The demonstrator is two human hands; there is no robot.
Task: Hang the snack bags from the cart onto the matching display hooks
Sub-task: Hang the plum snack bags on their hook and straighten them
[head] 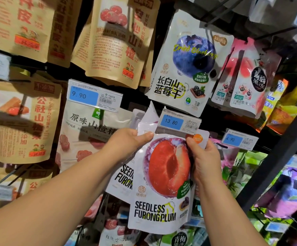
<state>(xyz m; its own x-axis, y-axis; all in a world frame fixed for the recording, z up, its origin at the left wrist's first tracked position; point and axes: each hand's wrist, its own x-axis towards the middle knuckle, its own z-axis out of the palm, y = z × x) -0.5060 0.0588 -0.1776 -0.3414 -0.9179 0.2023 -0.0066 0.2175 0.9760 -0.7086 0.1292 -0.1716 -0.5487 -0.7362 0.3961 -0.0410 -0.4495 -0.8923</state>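
Note:
A white Seedless Furong Plum bag (161,176) with a red plum picture is held up against the display. My left hand (128,142) grips its upper left corner, thumb across the front. My right hand (204,160) pinches its upper right edge. The bag's top sits just behind the blue 13.80 price tag (179,122) at the end of a hook. A second bag of the same kind (122,176) hangs right behind it, partly hidden. The hook itself is covered by the tag and bags.
A dried blueberry bag (186,68) hangs above. Brown hawthorn bags (115,41) fill the upper left, a white hawthorn bag (91,132) under a 9.90 tag (89,95) is to the left. Pink peach jelly bags (247,79) and a 4.90 tag (238,140) are on the right.

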